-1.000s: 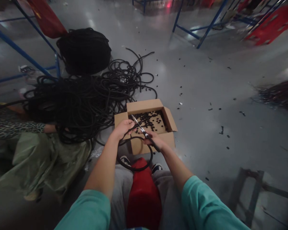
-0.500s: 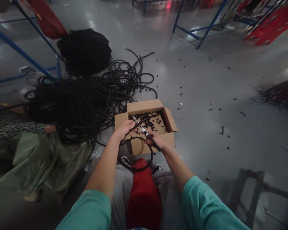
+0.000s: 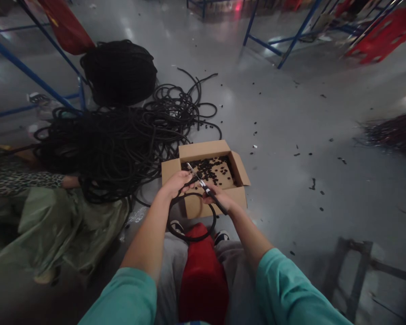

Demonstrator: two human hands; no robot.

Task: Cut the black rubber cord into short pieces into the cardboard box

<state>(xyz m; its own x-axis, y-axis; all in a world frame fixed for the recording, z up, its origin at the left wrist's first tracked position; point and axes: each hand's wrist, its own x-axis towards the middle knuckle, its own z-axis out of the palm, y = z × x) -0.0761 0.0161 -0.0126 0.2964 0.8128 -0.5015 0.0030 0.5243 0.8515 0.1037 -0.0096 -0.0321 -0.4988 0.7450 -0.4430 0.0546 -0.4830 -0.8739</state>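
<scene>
My left hand (image 3: 178, 184) is closed on a black cord (image 3: 214, 221), whose loop hangs below between my hands and over my knees' gap. In my right hand (image 3: 219, 197) is a pair of scissors (image 3: 208, 191) with dark handles, the fingers wrapped round them. The metal blades point up and left, crossing the cord close to my left fingertips. Below both hands stands an open cardboard box (image 3: 203, 148) with many short black pieces (image 3: 206, 168) inside. Whether the blades touch the cord I cannot tell.
A tangled heap of black cord (image 3: 115, 140) lies left of the box, with a large black coil (image 3: 120, 72) behind it. Another person's hand (image 3: 71, 182) rests beside the heap. Blue metal frames (image 3: 264, 45) stand farther off. Small black scraps (image 3: 313, 183) dot the grey floor.
Very little differs. Both hands and the scissors have shifted only slightly, still over the box, and the cord loop hangs nearly as before.
</scene>
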